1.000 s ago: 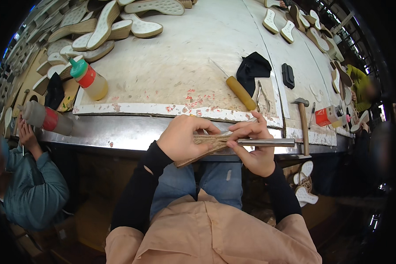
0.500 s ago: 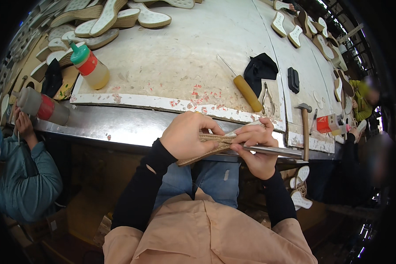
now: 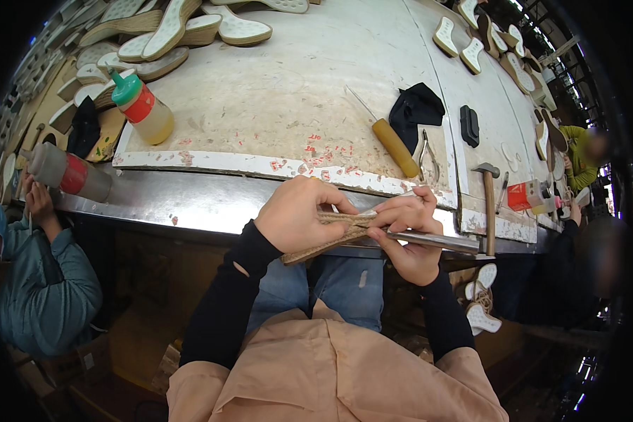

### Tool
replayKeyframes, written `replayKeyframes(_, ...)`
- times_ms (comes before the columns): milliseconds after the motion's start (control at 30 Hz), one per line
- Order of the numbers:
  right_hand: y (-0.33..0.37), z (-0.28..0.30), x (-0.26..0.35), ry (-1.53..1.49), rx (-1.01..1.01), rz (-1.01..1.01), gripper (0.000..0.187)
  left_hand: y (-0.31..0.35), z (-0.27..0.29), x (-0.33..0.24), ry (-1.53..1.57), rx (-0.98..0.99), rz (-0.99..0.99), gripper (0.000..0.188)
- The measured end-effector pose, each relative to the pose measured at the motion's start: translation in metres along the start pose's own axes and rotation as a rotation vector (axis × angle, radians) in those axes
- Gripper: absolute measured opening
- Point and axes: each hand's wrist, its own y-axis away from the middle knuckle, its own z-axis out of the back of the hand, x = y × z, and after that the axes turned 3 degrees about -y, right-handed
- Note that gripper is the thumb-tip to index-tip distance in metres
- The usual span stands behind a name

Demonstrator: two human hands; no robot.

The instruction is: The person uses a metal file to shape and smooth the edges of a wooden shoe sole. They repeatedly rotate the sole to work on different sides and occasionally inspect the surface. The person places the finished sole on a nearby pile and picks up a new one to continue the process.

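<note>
My left hand [image 3: 297, 214] grips a flat tan woven shoe sole [image 3: 315, 247] held on edge just in front of the workbench. My right hand [image 3: 409, 232] pinches the sole's upper end, fingers curled over it. A grey metal bar [image 3: 446, 241] juts out to the right from under my right hand. Both hands touch each other over the sole, above my lap in blue jeans.
The workbench [image 3: 288, 91] carries a yellow-handled awl [image 3: 392, 144], pliers [image 3: 429, 160], a black cloth [image 3: 415, 109], a hammer [image 3: 488, 204], a glue bottle with green cap [image 3: 142, 107] and several soles [image 3: 183, 32]. A person in teal [image 3: 39, 281] sits at left; another in yellow-green [image 3: 582, 158] at right.
The view has drifted slightly, shifting the bench up and left. My hands keep hold of the sole, turned a little, with my right fingers moved along its top edge.
</note>
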Motion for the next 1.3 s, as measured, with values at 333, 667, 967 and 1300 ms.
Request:
replayKeyframes(333,0.0,-0.007,0.002,-0.003,-0.085,-0.008,0.029,-0.002,-0.001,0.001,0.006,-0.015,-0.012,0.022)
replayKeyframes(667,-0.001,-0.009,0.004,-0.041,-0.122,-0.031,0.032,-0.006,0.002,0.004,0.064,0.027,0.001,0.018)
replayKeyframes(967,0.0,-0.006,0.001,0.061,-0.056,0.117,0.032,-0.01,0.008,0.012,0.061,0.093,-0.106,0.019)
replayKeyframes(1300,0.009,-0.004,-0.014,0.144,-0.039,0.361,0.031,-0.012,0.01,0.012,0.121,0.133,-0.027,0.02)
